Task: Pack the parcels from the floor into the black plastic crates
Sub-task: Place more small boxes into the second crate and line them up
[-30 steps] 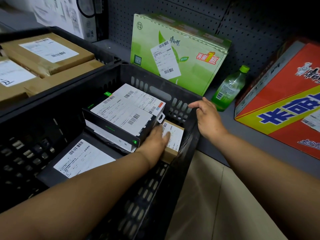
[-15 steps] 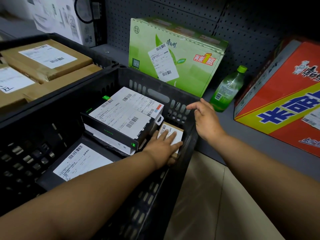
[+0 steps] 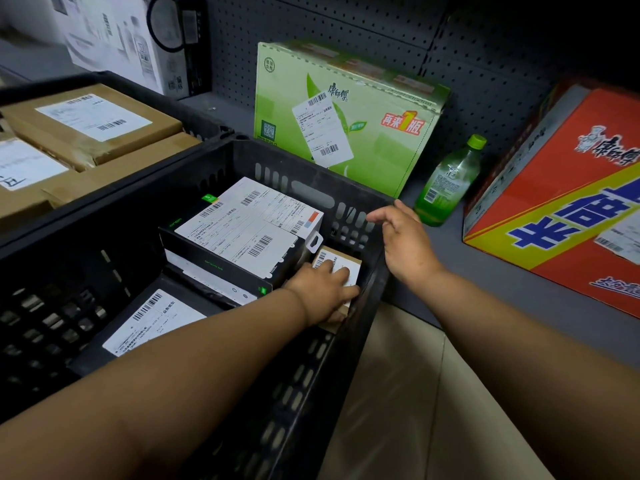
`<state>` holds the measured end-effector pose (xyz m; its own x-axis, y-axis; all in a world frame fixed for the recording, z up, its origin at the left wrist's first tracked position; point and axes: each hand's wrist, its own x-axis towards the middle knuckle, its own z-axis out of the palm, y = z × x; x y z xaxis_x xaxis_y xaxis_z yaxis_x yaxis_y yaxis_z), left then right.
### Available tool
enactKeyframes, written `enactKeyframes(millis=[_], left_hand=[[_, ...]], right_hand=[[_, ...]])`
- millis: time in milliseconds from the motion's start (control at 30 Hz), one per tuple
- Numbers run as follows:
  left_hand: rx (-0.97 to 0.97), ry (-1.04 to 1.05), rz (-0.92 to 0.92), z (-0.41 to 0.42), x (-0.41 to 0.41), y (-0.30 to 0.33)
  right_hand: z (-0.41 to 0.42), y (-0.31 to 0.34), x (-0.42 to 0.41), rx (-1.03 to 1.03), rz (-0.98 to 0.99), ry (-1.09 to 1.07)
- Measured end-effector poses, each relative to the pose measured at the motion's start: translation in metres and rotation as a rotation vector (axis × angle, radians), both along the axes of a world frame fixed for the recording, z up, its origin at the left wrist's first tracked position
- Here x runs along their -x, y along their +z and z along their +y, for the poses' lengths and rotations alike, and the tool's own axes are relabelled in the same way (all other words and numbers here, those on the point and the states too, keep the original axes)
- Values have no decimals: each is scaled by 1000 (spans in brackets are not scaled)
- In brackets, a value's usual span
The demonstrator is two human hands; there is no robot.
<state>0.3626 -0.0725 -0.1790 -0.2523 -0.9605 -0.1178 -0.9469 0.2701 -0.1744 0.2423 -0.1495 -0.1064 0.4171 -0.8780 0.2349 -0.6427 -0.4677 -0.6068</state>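
Left hand: the left hand point(image 3: 320, 292) reaches into the near black crate point(image 3: 360, 323), palm down, fingers lying straight on the label of a small brown parcel point(image 3: 341, 263); it presses on the parcel and grips nothing.
Small brown parcel: one, wedged in the crate's right corner between the crate wall and the black boxes.
Right hand: the right hand point(image 3: 403, 242) hovers just over the crate's right rim, fingers loosely spread, holding nothing (whether it touches the rim, I cannot tell).
Near black crate, contents: four parcels counted. These are the small brown one, a flat black parcel point(image 3: 152, 323) with a white label at the near left, and two black boxes stacked toward the far wall: a labelled black box point(image 3: 239, 244) on top, a white-edged box point(image 3: 204, 278) under it.
Far black crate: one more crate point(image 3: 204, 123) at the left, holding three brown cardboard parcels point(image 3: 90, 126), two of them with white labels showing.
Shelf behind: one green carton point(image 3: 346, 116) leaning against the pegboard, one green bottle point(image 3: 446, 181) upright beside it, one red carton point(image 3: 561, 202) to the right, one white carton point(image 3: 138, 39) at the far left.
Floor: pale tiles point(image 3: 398, 393) beside the near crate.
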Motion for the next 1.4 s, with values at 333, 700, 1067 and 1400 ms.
enactKeyframes(millis=[333,700,1067,1400], left_hand=[[-112,63,32,2,0,4],[-46,143,284,13,1,17],[256,61,561,32,-21,55],[105,358,838,25,-16,29]], right_hand=[[-5,-5,0,-5,4,-12],[1,2,0,14,28,-2],[8,45,-2,-113,251,211],[4,56,-28,-136,1055,308]])
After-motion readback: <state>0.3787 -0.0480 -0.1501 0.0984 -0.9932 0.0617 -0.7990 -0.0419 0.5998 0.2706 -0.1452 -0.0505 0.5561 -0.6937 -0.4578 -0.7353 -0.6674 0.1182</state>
